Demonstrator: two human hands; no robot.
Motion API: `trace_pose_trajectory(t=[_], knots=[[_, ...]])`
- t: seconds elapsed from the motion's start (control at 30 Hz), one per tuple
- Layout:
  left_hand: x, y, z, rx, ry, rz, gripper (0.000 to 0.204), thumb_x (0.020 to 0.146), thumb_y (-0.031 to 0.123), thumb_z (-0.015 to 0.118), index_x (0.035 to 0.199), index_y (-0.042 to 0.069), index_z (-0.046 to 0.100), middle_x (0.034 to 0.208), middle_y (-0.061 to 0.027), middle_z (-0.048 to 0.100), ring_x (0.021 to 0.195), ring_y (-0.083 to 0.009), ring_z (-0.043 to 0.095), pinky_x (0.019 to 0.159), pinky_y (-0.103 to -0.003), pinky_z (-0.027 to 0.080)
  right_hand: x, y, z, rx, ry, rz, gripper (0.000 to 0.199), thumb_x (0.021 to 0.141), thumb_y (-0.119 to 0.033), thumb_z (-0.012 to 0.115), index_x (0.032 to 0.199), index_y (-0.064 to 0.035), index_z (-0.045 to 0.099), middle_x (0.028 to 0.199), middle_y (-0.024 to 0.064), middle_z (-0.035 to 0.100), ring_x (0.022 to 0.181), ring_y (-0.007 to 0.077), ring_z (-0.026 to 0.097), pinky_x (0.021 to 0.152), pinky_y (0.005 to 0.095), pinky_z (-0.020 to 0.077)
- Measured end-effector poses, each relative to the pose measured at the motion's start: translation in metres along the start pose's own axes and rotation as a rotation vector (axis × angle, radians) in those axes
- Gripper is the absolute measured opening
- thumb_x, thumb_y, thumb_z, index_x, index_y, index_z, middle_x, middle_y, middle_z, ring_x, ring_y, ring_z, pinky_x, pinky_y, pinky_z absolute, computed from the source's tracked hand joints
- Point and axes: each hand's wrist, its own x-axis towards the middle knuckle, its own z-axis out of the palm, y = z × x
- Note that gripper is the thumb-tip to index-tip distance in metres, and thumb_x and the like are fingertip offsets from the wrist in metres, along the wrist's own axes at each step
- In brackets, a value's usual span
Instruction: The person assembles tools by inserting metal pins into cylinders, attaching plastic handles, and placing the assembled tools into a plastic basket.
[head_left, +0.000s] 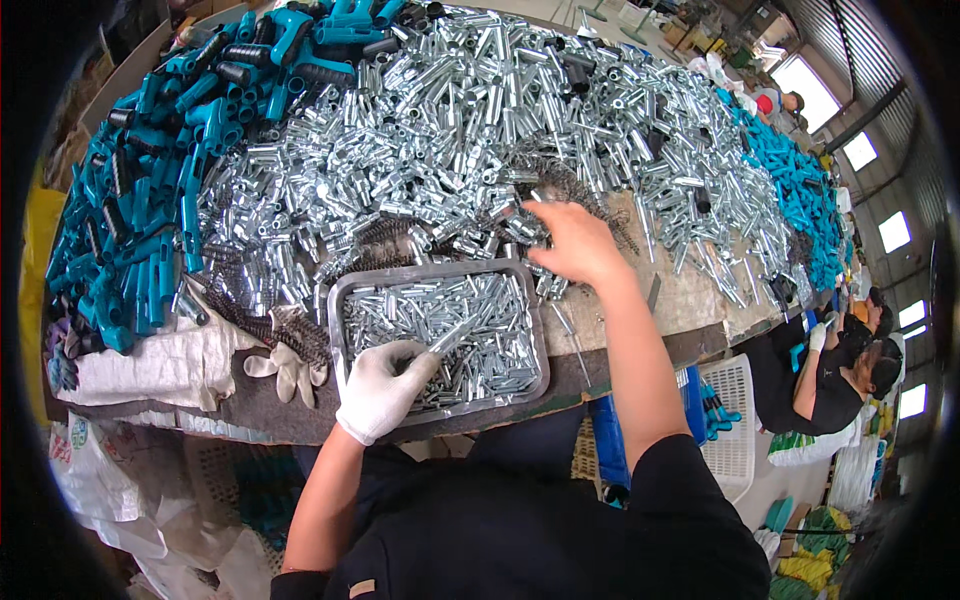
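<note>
Landmark: metal tray [342,300], rectangular, grey, at the near edge of the surface [690,300], filled with short silver pins [480,330].

Left hand [380,388], white glove: over the tray's near left corner, grip pinched on one silver tube [452,336] slanting above the pins.

Spare white glove [285,370]: lying flat, just left of the tray.

White sacking [150,365]: crumpled, left of the tray, over the surface edge.

Right hand [578,243], bare: just beyond the tray's far right corner, fingers curled down into the tube heap [480,110]; what they pinch cannot be told.

Dark springs [380,235]: between tray and heap.

Teal handles [140,200]: piled far left of the tray.

White crate [735,425]: below the surface, right of the tray.

Seated person [830,385]: far right.
</note>
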Motion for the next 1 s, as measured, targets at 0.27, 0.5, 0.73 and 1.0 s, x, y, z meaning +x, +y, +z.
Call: trace_pose_trajectory(t=[0.27,0.5,0.73,1.0], knots=[[0.001,0.004,0.0,-0.023,-0.02,-0.031,0.032,0.084,0.031,0.062,0.091,0.002,0.072,0.066,-0.009,0.065,0.062,-0.0152,0.062,0.063,-0.031,0.048,-0.003,-0.005,-0.032,0.411,-0.007,0.328,0.038,0.086,-0.016,0.064,0.121,-0.0078,0.051,0.107,0.0139,0.066,0.088,0.0291,0.066,0.081,0.0385,0.0499],[-0.01,0.02,-0.025,-0.112,-0.024,-0.016,0.029,0.084,0.027,0.063,0.09,0.0,0.072,0.067,-0.0072,0.066,0.064,-0.0117,0.06,0.063,-0.029,0.048,-0.062,-0.034,-0.065,0.967,-0.376,0.135,0.034,0.089,-0.003,0.059,0.122,-0.002,0.054,0.103,0.0065,0.066,0.092,0.0133,0.061,0.084,0.0284,0.0486],[-0.02,0.045,-0.046,-0.024,-0.103,0.042,0.031,0.084,0.028,0.063,0.087,-0.001,0.071,0.069,-0.0104,0.067,0.064,-0.0147,0.062,0.064,-0.032,0.049,-0.078,-0.041,-0.036,1.319,-0.269,0.162,0.019,0.093,-0.003,0.055,0.112,0.0013,0.057,0.105,0.0091,0.065,0.089,0.0115,0.06,0.079,0.0274,0.0496],[-0.023,0.053,-0.049,0.017,-0.135,0.056,0.026,0.084,0.021,0.064,0.086,-0.004,0.07,0.064,-0.003,0.061,0.058,-0.0069,0.052,0.053,-0.026,0.042,-0.069,-0.07,-0.014,1.588,-0.253,0.191,0.018,0.097,-0.007,0.052,0.113,-0.0009,0.055,0.102,0.0097,0.066,0.084,0.0117,0.062,0.073,0.0258,0.0507]])
